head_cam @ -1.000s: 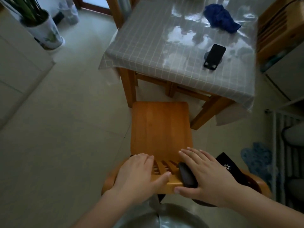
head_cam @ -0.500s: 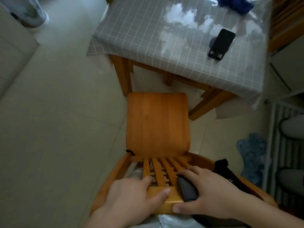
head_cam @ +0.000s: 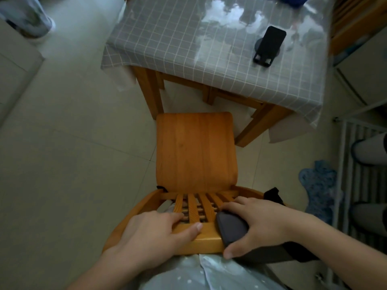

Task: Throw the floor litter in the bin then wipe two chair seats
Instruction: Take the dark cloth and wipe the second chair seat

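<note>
A wooden chair (head_cam: 195, 151) stands in front of me with its bare orange seat facing the table. My left hand (head_cam: 152, 233) grips the top rail of the slatted backrest (head_cam: 206, 240), thumb on top. My right hand (head_cam: 259, 222) holds the same rail on the right, over a dark garment (head_cam: 232, 229) draped across it. A blue cloth (head_cam: 293, 1) lies at the far edge of the table, mostly cut off by the frame. No floor litter or bin is in view.
A table with a grey checked cover (head_cam: 178, 45) stands just beyond the chair. A black phone on a stand (head_cam: 270, 45) sits on it. A blue mat (head_cam: 320, 193) and a white rack with slippers (head_cam: 368, 151) are at the right. A plant pot (head_cam: 31, 19) is at the far left.
The chair has come back toward me, away from the table, with both hands staying on the backrest rail. The view has tilted down, so the blue cloth is nearly out of frame.
</note>
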The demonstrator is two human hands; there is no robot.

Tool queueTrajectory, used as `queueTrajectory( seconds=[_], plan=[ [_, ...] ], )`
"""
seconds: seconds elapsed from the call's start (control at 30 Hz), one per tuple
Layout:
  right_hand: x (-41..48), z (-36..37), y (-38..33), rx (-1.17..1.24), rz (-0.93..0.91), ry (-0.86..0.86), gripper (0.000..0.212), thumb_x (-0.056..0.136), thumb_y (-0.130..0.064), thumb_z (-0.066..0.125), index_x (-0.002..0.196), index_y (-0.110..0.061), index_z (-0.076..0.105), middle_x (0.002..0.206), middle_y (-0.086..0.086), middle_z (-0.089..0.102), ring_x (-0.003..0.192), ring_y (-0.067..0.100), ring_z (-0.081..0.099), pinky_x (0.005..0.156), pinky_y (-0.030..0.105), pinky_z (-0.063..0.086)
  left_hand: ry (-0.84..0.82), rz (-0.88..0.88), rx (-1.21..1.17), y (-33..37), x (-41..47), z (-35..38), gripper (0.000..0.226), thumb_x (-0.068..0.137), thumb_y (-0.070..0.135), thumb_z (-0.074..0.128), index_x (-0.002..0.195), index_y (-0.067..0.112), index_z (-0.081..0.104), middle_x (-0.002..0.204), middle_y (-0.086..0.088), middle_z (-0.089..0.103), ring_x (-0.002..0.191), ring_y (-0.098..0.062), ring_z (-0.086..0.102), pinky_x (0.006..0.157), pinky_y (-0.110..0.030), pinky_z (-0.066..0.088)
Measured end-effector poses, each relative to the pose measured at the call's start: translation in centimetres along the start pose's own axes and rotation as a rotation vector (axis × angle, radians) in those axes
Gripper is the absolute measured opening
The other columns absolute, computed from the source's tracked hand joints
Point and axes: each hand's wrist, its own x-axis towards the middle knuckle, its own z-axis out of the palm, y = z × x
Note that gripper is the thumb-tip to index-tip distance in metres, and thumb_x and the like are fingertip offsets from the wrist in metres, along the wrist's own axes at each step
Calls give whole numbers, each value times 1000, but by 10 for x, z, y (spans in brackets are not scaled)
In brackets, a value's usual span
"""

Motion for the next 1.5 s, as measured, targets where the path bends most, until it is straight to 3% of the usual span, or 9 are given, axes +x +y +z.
queueTrajectory(
  seconds=[0.1,0.17,0.23,0.5,0.77,0.9,1.07,1.27,1.5],
  plan=[
    [-2,-3,-2,-112,-53,124,98,43,-100,52,119,-39,45,106,-14,56,91,8,54,80,31,50,13,2,0,-1,0,1,93,56,96,5,123,51,51,61,7,53,65,-5,50,51,-24,34],
    [-3,-7,-4,-149,-76,178,88,41,-100,53,102,-38,48,90,-15,59,76,6,55,68,28,50,22,17,-14,-1,0,3,95,55,96,4,123,50,52,71,9,60,69,-5,51,52,-24,35],
    [-4,-9,-3,-172,-81,197,87,40,-100,53,99,-36,50,85,-12,61,71,6,56,62,27,49,34,35,-14,1,0,5,97,55,97,3,123,49,52,83,10,65,69,-5,49,52,-23,33],
    [-22,12,3,-26,-89,294,79,40,-99,57,90,-38,54,78,-16,60,66,2,56,61,23,50,-10,78,-6,11,-6,3,83,59,95,9,112,52,56,71,17,61,66,2,54,54,-21,39],
    [-41,26,-7,64,-100,293,74,47,-91,63,89,-31,59,85,-8,64,74,8,59,70,36,54,-38,65,67,23,-20,-6,81,54,98,16,122,61,43,99,19,65,85,0,55,71,-23,44],
    [-44,34,-3,240,-96,263,69,54,-82,71,97,-29,65,91,-6,69,78,6,64,77,38,57,-112,83,69,25,-17,-9,78,53,98,19,119,64,41,102,21,63,87,3,53,68,-21,37],
    [-32,12,3,255,-55,281,69,54,-83,70,93,-27,64,88,-5,68,75,9,64,69,34,54,-79,113,78,22,14,-27,75,55,97,17,116,63,46,99,22,64,87,4,53,73,-21,40],
    [-22,-21,9,287,-50,294,64,54,-83,70,91,-31,61,86,-7,66,73,7,62,69,35,54,-8,151,75,13,43,-55,77,57,96,13,119,63,44,76,18,58,74,1,53,60,-20,37],
    [-10,-77,18,207,-28,410,69,49,-92,62,84,-33,56,79,-9,63,67,6,57,60,32,50,17,147,31,8,82,-93,71,62,93,13,120,63,43,98,21,66,85,2,55,66,-18,42]
  ],
)
